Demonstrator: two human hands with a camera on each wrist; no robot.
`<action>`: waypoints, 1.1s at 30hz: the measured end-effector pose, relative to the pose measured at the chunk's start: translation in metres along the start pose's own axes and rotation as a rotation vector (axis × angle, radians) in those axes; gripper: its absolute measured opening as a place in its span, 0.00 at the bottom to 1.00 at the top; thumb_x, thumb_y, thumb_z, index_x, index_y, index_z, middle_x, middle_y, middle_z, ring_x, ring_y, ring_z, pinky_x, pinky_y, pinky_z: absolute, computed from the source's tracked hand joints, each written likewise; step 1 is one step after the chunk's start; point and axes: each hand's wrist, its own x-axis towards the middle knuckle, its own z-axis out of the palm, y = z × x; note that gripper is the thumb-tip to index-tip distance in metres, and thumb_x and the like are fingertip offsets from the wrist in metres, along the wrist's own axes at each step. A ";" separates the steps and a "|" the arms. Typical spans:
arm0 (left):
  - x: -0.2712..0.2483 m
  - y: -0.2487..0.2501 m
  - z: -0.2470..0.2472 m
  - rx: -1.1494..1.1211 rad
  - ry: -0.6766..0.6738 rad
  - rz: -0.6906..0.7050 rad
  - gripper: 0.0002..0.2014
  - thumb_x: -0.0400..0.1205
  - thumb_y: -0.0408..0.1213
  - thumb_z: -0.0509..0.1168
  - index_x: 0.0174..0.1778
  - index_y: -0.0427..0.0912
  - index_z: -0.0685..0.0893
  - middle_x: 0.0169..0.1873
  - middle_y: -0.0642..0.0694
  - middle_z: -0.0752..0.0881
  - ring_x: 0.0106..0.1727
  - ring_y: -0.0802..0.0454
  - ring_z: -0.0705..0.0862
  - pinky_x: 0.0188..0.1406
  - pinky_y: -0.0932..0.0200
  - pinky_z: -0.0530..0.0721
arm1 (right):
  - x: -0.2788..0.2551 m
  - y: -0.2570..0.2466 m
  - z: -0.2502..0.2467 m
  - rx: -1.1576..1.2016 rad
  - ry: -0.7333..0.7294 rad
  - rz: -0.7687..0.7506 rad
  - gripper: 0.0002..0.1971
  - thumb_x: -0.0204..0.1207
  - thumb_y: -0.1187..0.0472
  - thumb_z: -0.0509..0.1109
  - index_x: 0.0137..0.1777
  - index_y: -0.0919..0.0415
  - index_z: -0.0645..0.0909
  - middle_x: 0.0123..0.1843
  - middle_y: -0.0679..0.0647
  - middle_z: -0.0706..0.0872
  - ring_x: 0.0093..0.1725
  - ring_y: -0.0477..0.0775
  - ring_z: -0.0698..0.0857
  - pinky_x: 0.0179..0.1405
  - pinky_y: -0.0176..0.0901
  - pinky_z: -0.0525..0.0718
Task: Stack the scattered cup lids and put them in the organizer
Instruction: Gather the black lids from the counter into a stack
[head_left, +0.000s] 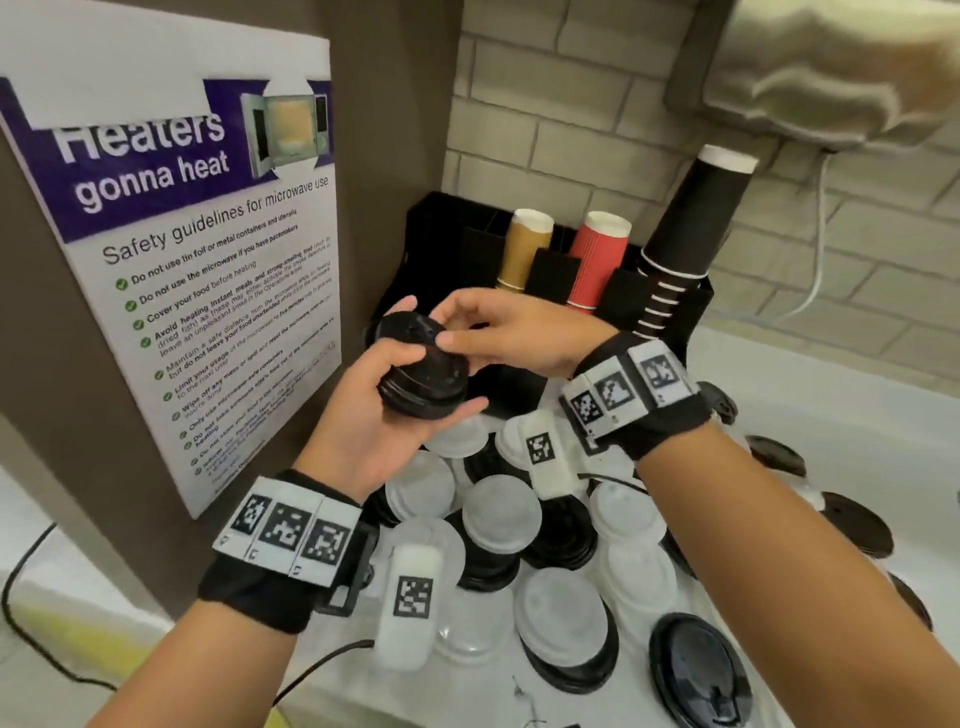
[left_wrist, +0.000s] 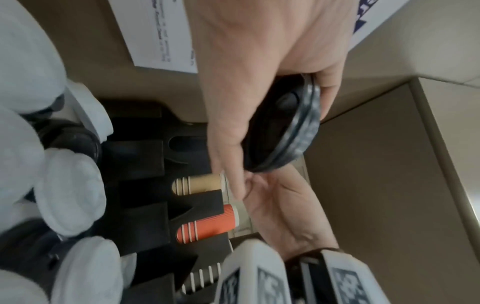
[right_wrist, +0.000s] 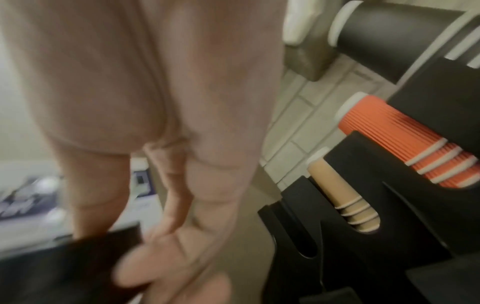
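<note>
2 hands, 1 blk lid stack.

Head cam: looks forward and down from above the worktop, both wrists low in frame, organizer at centre. Left wrist cam: rolled sideways, close along the palm, organizer at left. Right wrist cam: very close, blurred, organizer at right. All three share the organizer and its cup stacks.

Both hands raised, fingers curled
</note>
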 end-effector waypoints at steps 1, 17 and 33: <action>-0.002 0.000 -0.002 0.014 -0.007 0.020 0.27 0.73 0.31 0.61 0.70 0.51 0.77 0.66 0.39 0.84 0.61 0.39 0.87 0.53 0.33 0.86 | 0.000 0.001 0.004 -0.063 0.030 0.004 0.13 0.82 0.67 0.65 0.64 0.68 0.74 0.51 0.58 0.80 0.51 0.56 0.83 0.53 0.44 0.87; -0.030 0.050 -0.006 0.850 0.092 0.249 0.34 0.62 0.34 0.66 0.66 0.60 0.79 0.56 0.70 0.79 0.57 0.78 0.78 0.51 0.78 0.75 | 0.036 0.028 0.118 -1.217 -0.461 -0.184 0.28 0.74 0.47 0.73 0.74 0.49 0.74 0.69 0.51 0.78 0.65 0.58 0.72 0.59 0.49 0.74; -0.039 0.052 -0.002 0.927 0.079 0.269 0.35 0.63 0.38 0.69 0.66 0.70 0.77 0.73 0.58 0.72 0.77 0.59 0.68 0.68 0.62 0.69 | 0.072 0.032 0.152 -1.270 -0.633 -0.032 0.42 0.67 0.50 0.81 0.78 0.51 0.64 0.76 0.52 0.70 0.75 0.58 0.64 0.67 0.58 0.66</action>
